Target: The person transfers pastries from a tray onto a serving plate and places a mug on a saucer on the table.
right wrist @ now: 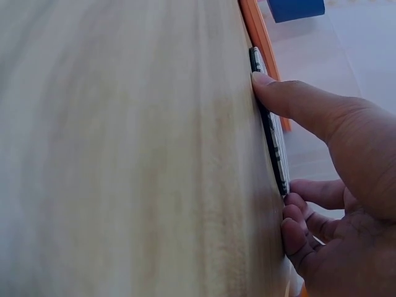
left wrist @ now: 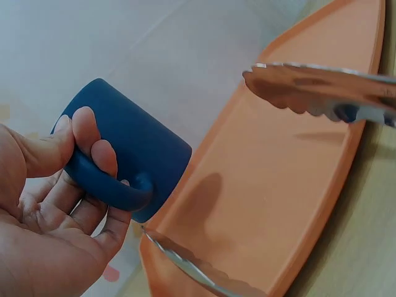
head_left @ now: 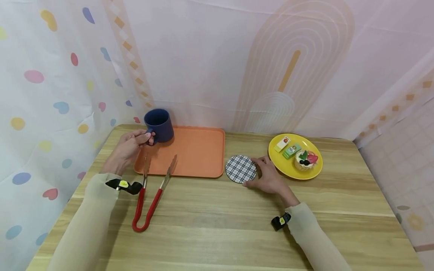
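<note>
My left hand (head_left: 130, 145) grips the handle of a dark blue mug (head_left: 159, 124), its fingers hooked through the loop in the left wrist view. The mug (left wrist: 127, 133) appears raised over the far left corner of the orange tray (head_left: 196, 150). A round plaid coaster (head_left: 241, 169) lies at the tray's right side, on or very close to the wood. My right hand (head_left: 268, 177) pinches it by its rim; the right wrist view shows the thumb on one part of the coaster's edge (right wrist: 278, 148) and fingertips on another.
Red-handled metal tongs (head_left: 149, 210) lie spread, tips over the tray's front left part, near my left wrist. A yellow plate (head_left: 288, 171) right of my right hand holds two small cartons (head_left: 286, 146) and a fruit-topped cupcake (head_left: 306, 160). A patterned cloth (head_left: 203, 67) hangs behind the table.
</note>
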`<state>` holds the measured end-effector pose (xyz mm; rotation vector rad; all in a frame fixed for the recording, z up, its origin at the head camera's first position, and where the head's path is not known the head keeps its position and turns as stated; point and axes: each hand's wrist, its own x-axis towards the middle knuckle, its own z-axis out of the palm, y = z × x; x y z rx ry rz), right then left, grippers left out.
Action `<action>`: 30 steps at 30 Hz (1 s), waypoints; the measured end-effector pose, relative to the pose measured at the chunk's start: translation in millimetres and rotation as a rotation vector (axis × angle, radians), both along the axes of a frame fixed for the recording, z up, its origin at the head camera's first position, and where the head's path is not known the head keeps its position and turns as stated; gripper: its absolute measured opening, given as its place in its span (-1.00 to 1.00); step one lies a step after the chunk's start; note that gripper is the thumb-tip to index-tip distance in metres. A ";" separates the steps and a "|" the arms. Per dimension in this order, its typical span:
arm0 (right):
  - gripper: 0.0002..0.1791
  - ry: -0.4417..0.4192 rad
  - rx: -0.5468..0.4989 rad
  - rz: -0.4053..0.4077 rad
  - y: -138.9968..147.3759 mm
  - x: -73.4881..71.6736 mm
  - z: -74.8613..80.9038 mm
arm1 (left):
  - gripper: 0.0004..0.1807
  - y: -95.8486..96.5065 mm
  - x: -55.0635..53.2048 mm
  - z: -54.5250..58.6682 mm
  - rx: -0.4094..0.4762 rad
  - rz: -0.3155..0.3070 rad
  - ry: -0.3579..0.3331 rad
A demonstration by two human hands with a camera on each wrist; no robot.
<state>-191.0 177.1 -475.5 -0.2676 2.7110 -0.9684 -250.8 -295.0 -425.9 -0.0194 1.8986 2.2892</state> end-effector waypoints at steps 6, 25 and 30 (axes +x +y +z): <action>0.10 0.003 -0.001 0.002 0.2 0.8 2.1 | -0.90 5.6 3.1 6.4 0.019 -0.005 0.027; 0.10 -0.004 -0.003 -0.008 0.3 3.0 0.4 | -0.88 42.3 24.2 21.6 -0.075 -0.025 0.086; 0.11 0.000 -0.006 -0.004 -0.3 2.1 0.5 | -0.91 53.9 27.9 22.0 -0.011 -0.037 0.117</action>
